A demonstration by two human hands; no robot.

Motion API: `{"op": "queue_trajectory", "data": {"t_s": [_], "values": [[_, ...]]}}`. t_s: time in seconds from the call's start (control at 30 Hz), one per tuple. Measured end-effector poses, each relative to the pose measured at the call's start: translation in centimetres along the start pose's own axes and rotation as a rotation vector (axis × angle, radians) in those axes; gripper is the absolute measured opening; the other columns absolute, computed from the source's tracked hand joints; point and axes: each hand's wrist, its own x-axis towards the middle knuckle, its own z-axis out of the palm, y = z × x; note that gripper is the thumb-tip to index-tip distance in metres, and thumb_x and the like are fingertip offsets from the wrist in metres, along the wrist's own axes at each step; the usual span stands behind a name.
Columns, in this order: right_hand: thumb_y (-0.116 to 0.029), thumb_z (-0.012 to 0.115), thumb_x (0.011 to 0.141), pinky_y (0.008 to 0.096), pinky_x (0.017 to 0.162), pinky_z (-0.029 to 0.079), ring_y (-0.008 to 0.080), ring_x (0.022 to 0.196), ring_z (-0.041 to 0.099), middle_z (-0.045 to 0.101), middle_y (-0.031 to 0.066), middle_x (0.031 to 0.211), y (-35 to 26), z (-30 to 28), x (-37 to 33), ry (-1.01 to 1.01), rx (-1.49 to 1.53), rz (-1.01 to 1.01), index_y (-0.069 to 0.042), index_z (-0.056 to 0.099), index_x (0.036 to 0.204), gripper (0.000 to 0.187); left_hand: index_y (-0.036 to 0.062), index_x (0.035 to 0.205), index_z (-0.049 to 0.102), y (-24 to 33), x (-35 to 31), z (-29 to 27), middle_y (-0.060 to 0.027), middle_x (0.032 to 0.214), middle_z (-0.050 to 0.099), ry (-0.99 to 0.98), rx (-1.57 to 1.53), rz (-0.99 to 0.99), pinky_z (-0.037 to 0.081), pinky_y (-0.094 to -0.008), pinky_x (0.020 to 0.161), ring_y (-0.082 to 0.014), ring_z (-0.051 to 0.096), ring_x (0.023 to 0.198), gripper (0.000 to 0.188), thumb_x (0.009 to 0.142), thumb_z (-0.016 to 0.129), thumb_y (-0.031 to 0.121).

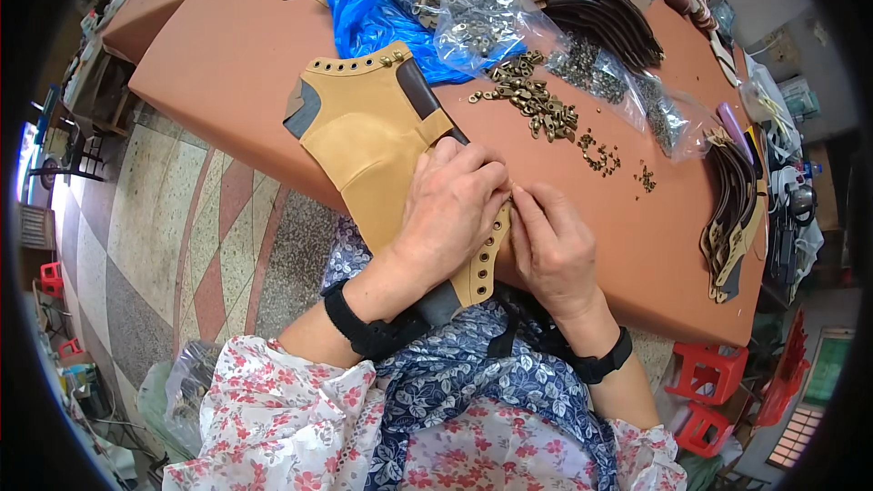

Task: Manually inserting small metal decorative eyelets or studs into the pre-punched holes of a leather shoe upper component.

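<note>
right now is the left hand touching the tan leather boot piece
Touching. The head view shows the left hand lying flat on the tan leather boot piece, its fingers pressing the punched edge, with no gap between them.

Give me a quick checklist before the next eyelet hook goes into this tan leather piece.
1. Tan leather piece flat on the table: ok, though its near end overhangs the edge.
2. Left hand pressing the piece down: ok.
3. Right hand fingertips at the punched edge strip: ok.
4. Hook held in fingertips: cannot tell, too small.
5. Loose brass hooks close by on the table: ok.
</note>
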Motion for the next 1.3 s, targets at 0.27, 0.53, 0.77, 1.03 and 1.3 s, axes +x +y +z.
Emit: {"op": "queue_trajectory", "data": {"t_s": [0.27,0.53,0.77,1.03,1.3], "values": [[-0.006,0.064,0.083,0.0366,0.076,0.054,0.031,0.097,0.068,0.064,0.0202,0.109,-0.1,-0.5,0.3,-0.097,-0.139,-0.166,0.011,0.067,0.107,0.029,0.0036,0.088,0.07,-0.1,-0.2,0.0,-0.006,0.104,0.068,0.009,-0.014,-0.014,0.046,-0.0387,0.087,-0.028,0.057,0.094,0.007,0.082,0.072,0.006],[-0.009,0.063,0.083,0.0372,0.078,0.052,0.0313,0.099,0.065,0.064,0.0203,0.109,-0.6,-1.5,0.8,-0.218,-0.226,-0.213,0.012,0.067,0.103,0.029,0.0051,0.093,0.073,-0.2,-0.4,-0.2,-0.0063,0.107,0.069,0.003,-0.028,0.007,0.047,-0.0381,0.092,-0.0276,0.059,0.1,0.011,0.082,0.074,0.006],[-0.005,0.065,0.082,0.0397,0.084,0.053,0.0316,0.101,0.065,0.064,0.0182,0.114,0.2,-1.3,0.6,-0.183,-0.005,-0.092,0.008,0.067,0.107,0.028,0.0053,0.094,0.073,-0.5,-0.5,-0.1,-0.0063,0.108,0.068,0.009,-0.021,0.028,0.047,-0.0385,0.091,-0.0278,0.059,0.099,0.012,0.083,0.074,0.007],[-0.006,0.067,0.086,0.0402,0.091,0.053,0.032,0.107,0.065,0.064,0.0165,0.121,0.2,-1.2,-0.5,-0.091,0.131,0.054,0.003,0.066,0.118,0.034,0.0047,0.095,0.072,-0.2,-0.4,-0.3,-0.0066,0.108,0.068,-0.009,-0.008,0.007,0.047,-0.0388,0.092,-0.0283,0.059,0.101,0.012,0.084,0.073,0.007],[-0.009,0.067,0.084,0.0402,0.087,0.051,0.0313,0.104,0.064,0.064,0.0161,0.119,0.1,-0.8,-0.5,-0.13,0.031,-0.019,0.005,0.066,0.118,0.037,0.0037,0.095,0.071,-0.1,-0.4,-0.2,-0.0072,0.11,0.068,-0.006,-0.037,0.007,0.047,-0.0391,0.091,-0.0289,0.058,0.101,0.013,0.083,0.073,0.005]]}}
